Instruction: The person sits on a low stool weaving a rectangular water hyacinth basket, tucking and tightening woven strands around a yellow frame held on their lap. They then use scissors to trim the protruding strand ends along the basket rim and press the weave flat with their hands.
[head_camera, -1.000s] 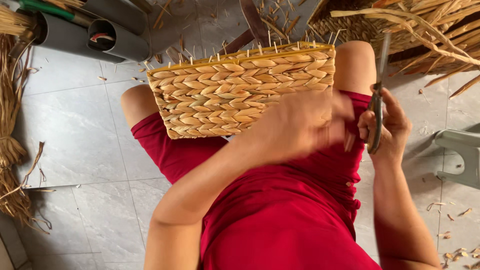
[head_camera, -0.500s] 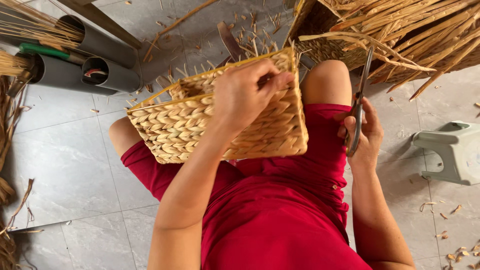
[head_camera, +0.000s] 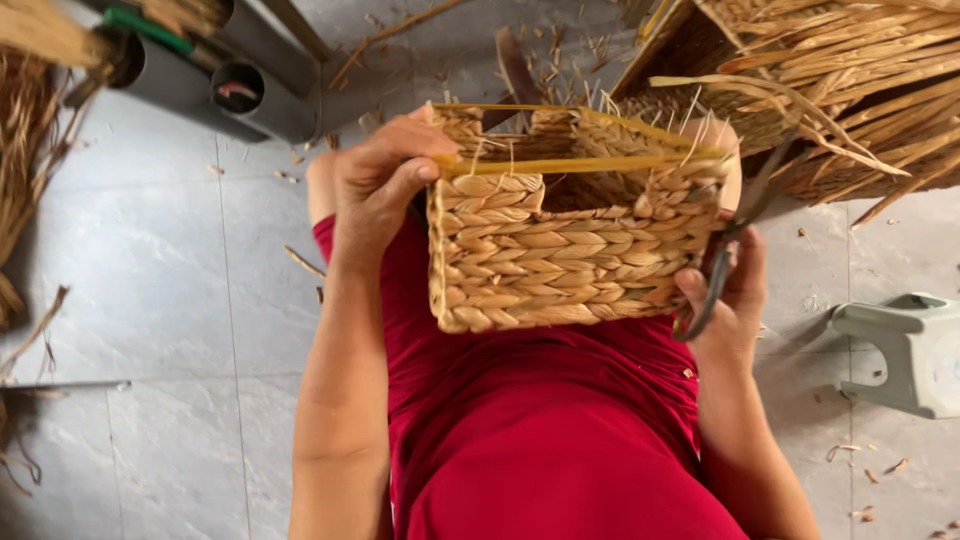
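While my left hand (head_camera: 385, 190) clamps the light, stiff woven basket (head_camera: 570, 240) by its rim, I see my right hand (head_camera: 725, 300) closed on scissors (head_camera: 725, 250).

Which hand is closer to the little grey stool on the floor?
The right hand. It holds scissors at the woven basket edge facing the grey stool. The left hand grips the basket's far side.

A floor of large grey tiles (head_camera: 150, 270) carries everything. Scattered short straw scraps (head_camera: 300, 262) lie on it, with loose dried-reed bundles (head_camera: 30, 170) along one edge, dark grey plastic pipes (head_camera: 250, 95) and a pale green plastic stool (head_camera: 900, 350).
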